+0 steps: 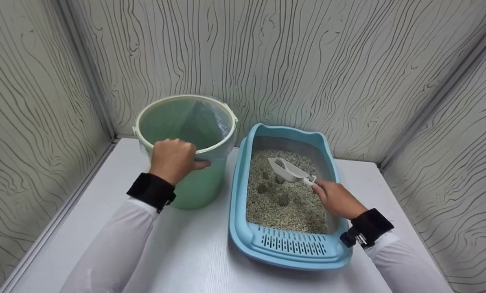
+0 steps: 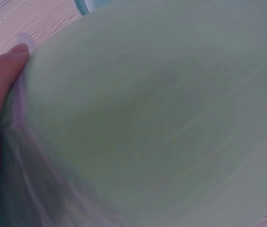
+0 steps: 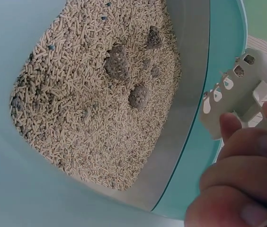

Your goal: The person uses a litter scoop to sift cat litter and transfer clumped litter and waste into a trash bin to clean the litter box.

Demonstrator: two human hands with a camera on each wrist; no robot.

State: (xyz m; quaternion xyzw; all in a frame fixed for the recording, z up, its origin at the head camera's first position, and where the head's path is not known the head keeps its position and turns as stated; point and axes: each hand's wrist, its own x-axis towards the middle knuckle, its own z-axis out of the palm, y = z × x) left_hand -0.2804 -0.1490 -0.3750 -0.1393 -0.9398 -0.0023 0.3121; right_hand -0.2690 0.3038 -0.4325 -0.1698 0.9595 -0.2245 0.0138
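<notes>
My left hand grips the near rim of a pale green bucket, with a clear plastic bag lining it. In the left wrist view the thumb lies along the bucket wall. A white litter scoop is held by its handle in my right hand. It hangs tilted over the blue litter box. Through the scoop's slots, seen in the right wrist view, some grey-brown lumps show. Several dark clumps lie on the beige pellet litter.
The bucket stands left of the litter box on a white table. Wood-patterned panels enclose the back and both sides. A slotted ledge forms the box's near end, and its side walls rise around the litter.
</notes>
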